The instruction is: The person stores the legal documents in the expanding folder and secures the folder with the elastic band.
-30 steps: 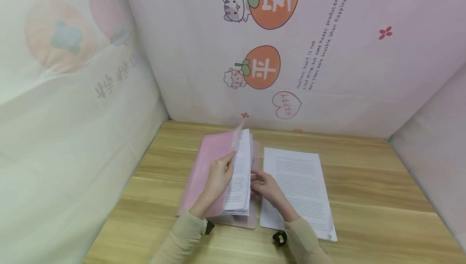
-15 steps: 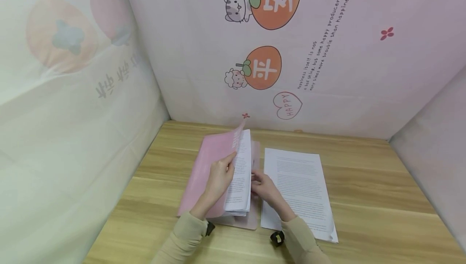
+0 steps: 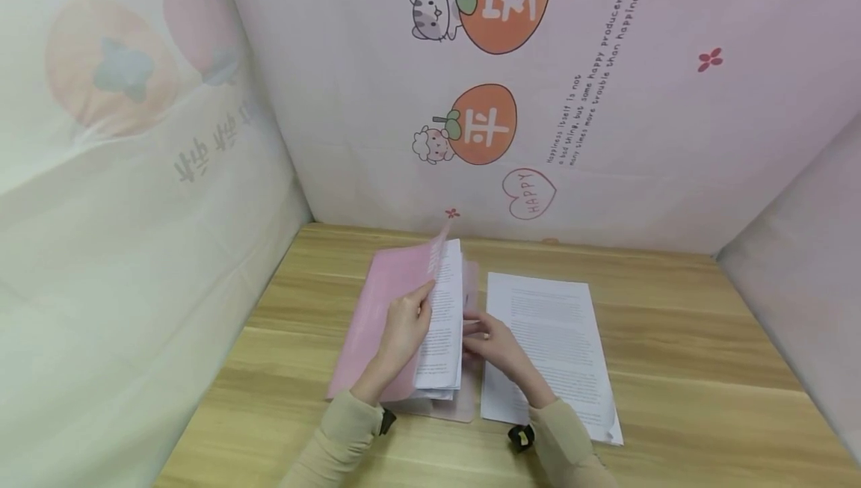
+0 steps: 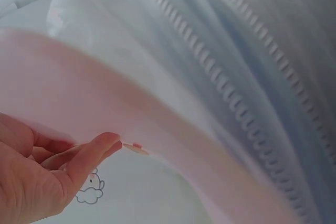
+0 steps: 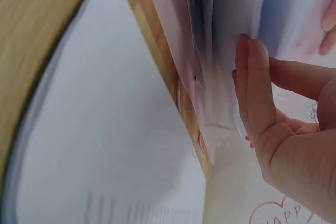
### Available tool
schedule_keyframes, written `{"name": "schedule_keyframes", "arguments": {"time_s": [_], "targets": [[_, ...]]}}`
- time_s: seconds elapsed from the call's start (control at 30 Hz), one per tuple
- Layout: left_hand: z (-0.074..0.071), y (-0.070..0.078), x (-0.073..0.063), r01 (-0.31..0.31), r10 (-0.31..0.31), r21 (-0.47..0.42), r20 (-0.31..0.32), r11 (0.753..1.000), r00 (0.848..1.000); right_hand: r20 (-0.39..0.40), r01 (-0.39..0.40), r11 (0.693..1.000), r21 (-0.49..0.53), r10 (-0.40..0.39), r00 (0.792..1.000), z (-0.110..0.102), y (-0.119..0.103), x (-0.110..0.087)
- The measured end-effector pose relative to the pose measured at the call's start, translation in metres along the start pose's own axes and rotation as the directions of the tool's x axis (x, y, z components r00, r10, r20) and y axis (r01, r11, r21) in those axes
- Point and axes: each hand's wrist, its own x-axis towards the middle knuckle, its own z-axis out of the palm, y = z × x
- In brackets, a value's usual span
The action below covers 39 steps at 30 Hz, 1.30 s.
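A pink display folder [image 3: 386, 301] lies partly open on the table, its cover tilted up to the right. My left hand [image 3: 403, 323] grips the edge of that cover; in the left wrist view its thumb and fingers meet the pink plastic. Inside stand several clear sleeves with printed sheets [image 3: 442, 338]. My right hand [image 3: 494, 342] is at the sleeves' right edge, and in the right wrist view [image 5: 294, 124] its thumb and fingertips come together at a sleeve [image 5: 226, 35]. In the head view the right fingertips are partly hidden behind the pages.
To the right of the folder lies a stack of printed paper [image 3: 548, 346], partly under my right forearm. The wooden table [image 3: 673, 353] ends at cloth walls with cartoon prints at the back [image 3: 377, 99] and sides. A black wrist strap [image 3: 521, 437] shows by the right sleeve.
My right hand has shifted its fingers slightly at the sleeves' edge. The left hand keeps hold of the cover, and the folder and paper stack stay in place.
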Motion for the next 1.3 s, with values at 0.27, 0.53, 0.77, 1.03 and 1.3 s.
{"name": "schedule_keyframes", "arguments": {"time_s": [0.27,0.53,0.77,1.03,1.3], "targets": [[0.003,0.000,-0.001,-0.021,0.021,0.009,-0.013,1.000,1.000,-0.007,0.007,0.999,0.048,-0.007,1.000,-0.020,0.004,-0.011],[0.005,-0.001,0.000,-0.023,0.023,0.007,-0.016,1.000,1.000,-0.067,-0.006,0.998,-0.065,0.002,0.998,-0.040,0.009,-0.020],[0.004,0.001,-0.001,-0.038,0.039,0.021,-0.024,0.999,0.999,-0.148,-0.030,0.961,-0.275,-0.012,0.989,-0.056,0.017,-0.028],[0.005,0.002,-0.002,-0.029,0.030,0.039,-0.017,0.999,0.999,-0.212,-0.062,0.920,-0.386,-0.023,0.977,-0.077,0.023,-0.038],[0.006,0.002,-0.002,-0.020,0.021,0.036,-0.017,0.999,1.000,-0.244,-0.089,0.909,-0.406,-0.014,0.970,-0.096,0.032,-0.048]]}}
